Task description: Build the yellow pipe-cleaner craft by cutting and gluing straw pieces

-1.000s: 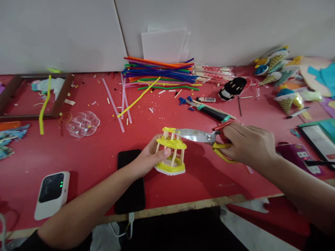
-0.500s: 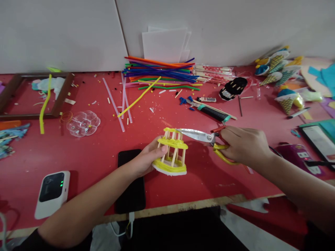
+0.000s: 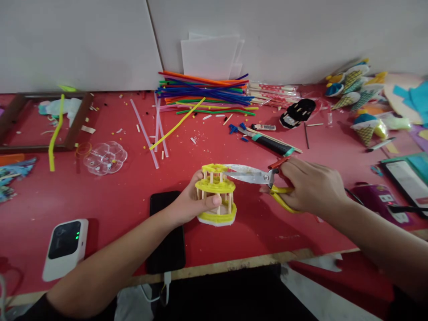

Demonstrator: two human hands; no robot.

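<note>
A small tiered model [image 3: 216, 186] with yellow fuzzy rings, short wooden posts and a white base is held upright over the front of the red table. My left hand [image 3: 195, 200] grips it from the left, the thumb across its lower tier. My right hand [image 3: 309, 185] is closed round the red and yellow handles of a pair of scissors [image 3: 254, 174]. The blades point left, slightly parted, with their tips at the model's upper right side. Whether the tips touch it I cannot tell.
Behind lie colourful pipe cleaners [image 3: 207, 93], green-handled pliers [image 3: 270, 145] and a black model [image 3: 297, 113]. A clear plastic tray [image 3: 105, 158] is at left. Near the front edge are a black phone [image 3: 167, 249] and a white device [image 3: 66, 249]. A purple box [image 3: 384, 203] is at right.
The model has turned and tilted in my left hand, so its top ring shows more. The scissor blades have parted slightly, and my right hand has shifted a little.
</note>
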